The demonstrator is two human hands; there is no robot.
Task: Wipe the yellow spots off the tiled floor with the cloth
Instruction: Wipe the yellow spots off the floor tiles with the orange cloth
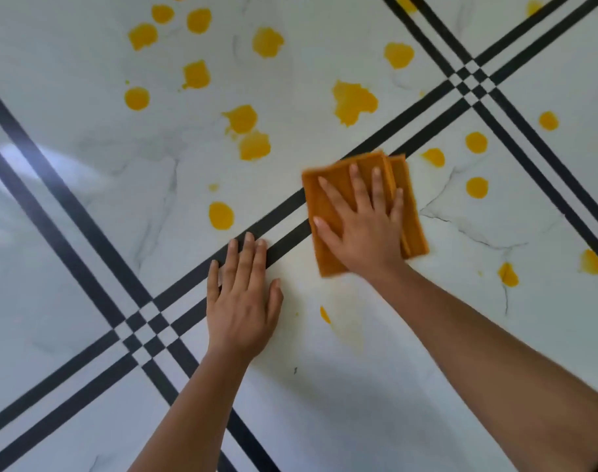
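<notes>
My right hand lies flat with spread fingers on a folded orange cloth, pressing it onto the white marble-look tiled floor just over the double black grout lines. My left hand rests palm-down on the bare floor to the left of the cloth, fingers together, holding nothing. Several yellow spots dot the tiles: a round one left of the cloth, a large blotch beyond it, and others to the right. A thin yellow smear lies between my forearms.
Paired black stripes cross the floor diagonally, meeting in checkered crossings at lower left and upper right. More yellow spots cluster at the far top left. A bright reflection glares on the left tile.
</notes>
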